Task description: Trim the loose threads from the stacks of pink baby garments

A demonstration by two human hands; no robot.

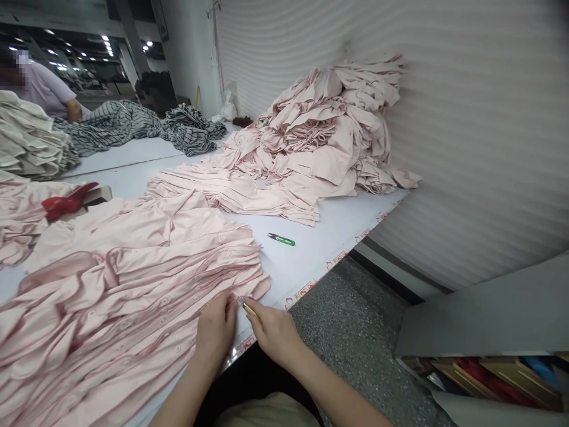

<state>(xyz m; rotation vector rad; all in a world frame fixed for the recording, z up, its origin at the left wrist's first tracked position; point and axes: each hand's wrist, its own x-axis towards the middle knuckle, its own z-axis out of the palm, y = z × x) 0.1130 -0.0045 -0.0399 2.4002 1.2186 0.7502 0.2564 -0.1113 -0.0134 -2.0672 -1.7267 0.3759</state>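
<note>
My left hand (pixel 216 329) pinches the near edge of a spread stack of pale pink garments (pixel 133 296) with small buttons, at the table's front edge. My right hand (pixel 274 331) is closed round a small yellowish thread snipper (pixel 248 308), its tip touching the same fabric edge right beside my left fingers. A green-handled snipper (pixel 281 239) lies loose on the white table (pixel 311 243), farther back and to the right of both hands.
A tall heap of pink garments (pixel 324 130) leans on the corrugated wall. Striped grey fabric (pixel 133 121) and cream folded cloth (pixel 26 142) lie at the back left, near another person (pixel 44 89). A red item (pixel 66 203) rests on a box. Speckled floor (pixel 355 332) is on the right.
</note>
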